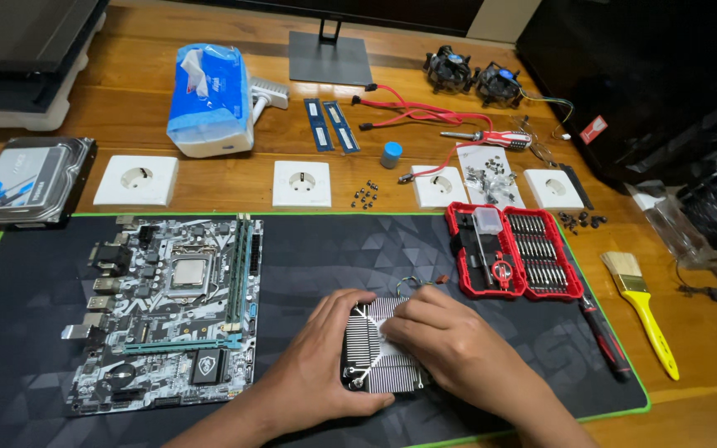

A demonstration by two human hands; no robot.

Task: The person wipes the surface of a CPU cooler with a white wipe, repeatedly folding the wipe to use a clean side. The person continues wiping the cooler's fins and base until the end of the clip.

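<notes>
A finned metal CPU cooler (368,353) lies on the dark desk mat (334,249) near the front middle. My left hand (317,365) grips its left side and lower edge. My right hand (450,340) rests over its top right, fingers pressed on the fins. The cooler's thin wires (421,282) curl out just behind it. A motherboard (172,311) with a bare processor socket lies on the mat to the left, apart from both hands.
A red screwdriver bit case (512,249) sits open at the mat's right, with a screwdriver (606,336) and a yellow brush (642,311) beside it. Behind the mat are white wall sockets (301,183), loose screws (364,193), memory sticks (331,125), red cables, two fan coolers (475,76), a tissue pack (209,99) and a hard drive (33,181).
</notes>
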